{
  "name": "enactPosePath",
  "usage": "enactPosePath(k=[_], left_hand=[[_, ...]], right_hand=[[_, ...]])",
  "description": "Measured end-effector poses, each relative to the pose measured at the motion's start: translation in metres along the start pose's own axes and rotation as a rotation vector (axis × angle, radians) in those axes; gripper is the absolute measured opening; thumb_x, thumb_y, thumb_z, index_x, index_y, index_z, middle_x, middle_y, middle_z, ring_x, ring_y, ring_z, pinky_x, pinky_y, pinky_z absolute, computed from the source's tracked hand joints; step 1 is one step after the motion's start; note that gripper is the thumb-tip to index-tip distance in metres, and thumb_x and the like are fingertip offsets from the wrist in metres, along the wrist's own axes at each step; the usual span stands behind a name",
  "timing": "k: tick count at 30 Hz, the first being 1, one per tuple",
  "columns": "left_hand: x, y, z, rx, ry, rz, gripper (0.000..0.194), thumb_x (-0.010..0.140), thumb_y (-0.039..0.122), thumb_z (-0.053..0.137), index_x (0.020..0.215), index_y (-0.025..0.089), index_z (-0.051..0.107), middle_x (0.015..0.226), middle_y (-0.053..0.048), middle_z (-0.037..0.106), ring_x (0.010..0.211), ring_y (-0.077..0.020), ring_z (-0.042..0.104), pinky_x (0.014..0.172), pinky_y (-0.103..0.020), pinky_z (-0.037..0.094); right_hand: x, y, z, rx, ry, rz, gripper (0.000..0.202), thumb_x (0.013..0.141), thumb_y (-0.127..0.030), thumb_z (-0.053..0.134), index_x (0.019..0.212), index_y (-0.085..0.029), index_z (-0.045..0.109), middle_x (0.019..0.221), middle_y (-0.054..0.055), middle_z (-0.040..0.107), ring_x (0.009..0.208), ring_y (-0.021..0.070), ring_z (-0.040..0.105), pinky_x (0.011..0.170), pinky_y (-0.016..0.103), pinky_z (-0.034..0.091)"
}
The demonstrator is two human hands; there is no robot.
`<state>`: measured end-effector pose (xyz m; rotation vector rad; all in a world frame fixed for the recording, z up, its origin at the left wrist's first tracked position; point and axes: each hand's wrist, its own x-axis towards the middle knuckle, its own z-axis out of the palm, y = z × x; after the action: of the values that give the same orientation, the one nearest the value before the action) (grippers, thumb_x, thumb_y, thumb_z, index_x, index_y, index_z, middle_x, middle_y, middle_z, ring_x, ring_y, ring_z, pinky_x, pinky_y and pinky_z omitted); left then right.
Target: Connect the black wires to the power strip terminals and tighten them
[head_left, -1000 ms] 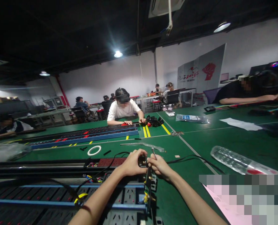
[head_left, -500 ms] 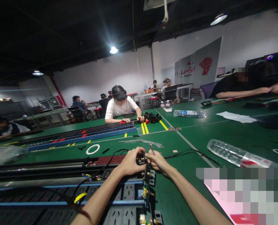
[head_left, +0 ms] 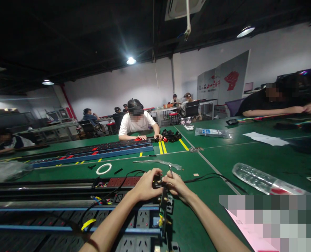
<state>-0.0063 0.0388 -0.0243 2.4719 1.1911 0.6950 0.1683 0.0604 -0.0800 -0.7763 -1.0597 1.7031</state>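
Observation:
Long socket strips (head_left: 143, 217) with blue and black rails lie at the lower left, their ends toward the middle. My left hand (head_left: 148, 184) is closed round the black end piece (head_left: 158, 182) of a strip, thumb and fingers on either side of it. Against the right side of that piece, my right hand (head_left: 173, 181) pinches a thin metal tool (head_left: 170, 169) that points upward. Metal brackets (head_left: 169, 203) and brass-coloured screws show below the hands. Yellow-green wires (head_left: 160, 220) stick out at a strip's end. What the fingertips touch is partly hidden.
Beyond my hands are a white ring (head_left: 104, 169), a clear plastic sleeve (head_left: 168, 163) and a black cable (head_left: 210, 175). A plastic bottle (head_left: 260, 176) lies at right. Across the green table, a person in white (head_left: 137, 122) handles another strip (head_left: 92, 154).
The view has tilted slightly, so most things appear a little lower. Both my hands keep their grip at the strip's end, and the tool still points up.

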Motion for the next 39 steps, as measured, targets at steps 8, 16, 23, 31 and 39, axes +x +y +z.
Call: enactPosePath(k=[8,16,23,31,39], left_hand=[[-0.001,-0.001,0.0,0.019,-0.012,0.004,0.052,0.08,0.031,0.069,0.128,0.024,0.049,0.119,-0.008,0.064,0.107,-0.0276,0.06,0.095,-0.041,0.048],[-0.001,-0.002,-0.001,-0.012,-0.03,-0.003,0.063,0.078,0.023,0.068,0.137,0.025,0.044,0.131,-0.009,0.06,0.117,-0.0293,0.057,0.103,-0.045,0.045],[0.0,-0.001,-0.001,-0.015,-0.023,-0.002,0.06,0.076,0.021,0.069,0.132,0.025,0.049,0.125,-0.007,0.063,0.112,-0.0273,0.058,0.101,-0.042,0.046],[0.0,-0.003,-0.001,-0.029,-0.025,-0.002,0.062,0.077,0.023,0.071,0.134,0.025,0.048,0.125,-0.008,0.063,0.112,-0.0276,0.059,0.1,-0.042,0.047],[0.0,-0.004,-0.001,-0.052,-0.028,-0.001,0.066,0.074,0.026,0.076,0.134,0.024,0.047,0.127,-0.009,0.063,0.114,-0.0288,0.059,0.099,-0.042,0.048]], right_hand=[[0.005,0.003,0.0,-0.023,0.033,0.036,0.058,0.061,-0.045,0.077,0.077,-0.027,0.024,0.049,-0.014,0.045,0.03,0.0012,0.02,0.033,0.018,0.006],[-0.006,-0.006,0.0,0.038,0.002,-0.053,0.058,0.056,-0.031,0.082,0.076,-0.025,0.027,0.065,-0.01,0.052,0.039,0.0008,0.032,0.032,0.014,0.012],[0.004,0.005,0.0,-0.049,0.06,-0.05,0.059,0.063,-0.048,0.078,0.075,-0.026,0.024,0.045,-0.016,0.033,0.029,0.0014,0.02,0.029,0.016,0.011],[-0.002,0.001,0.0,-0.044,0.015,-0.061,0.054,0.061,-0.034,0.077,0.075,-0.026,0.025,0.053,-0.014,0.042,0.033,0.0009,0.024,0.03,0.016,0.013],[-0.001,-0.001,0.001,-0.02,0.02,-0.048,0.054,0.062,-0.038,0.076,0.076,-0.026,0.025,0.056,-0.013,0.047,0.031,0.0006,0.026,0.029,0.015,0.012]])
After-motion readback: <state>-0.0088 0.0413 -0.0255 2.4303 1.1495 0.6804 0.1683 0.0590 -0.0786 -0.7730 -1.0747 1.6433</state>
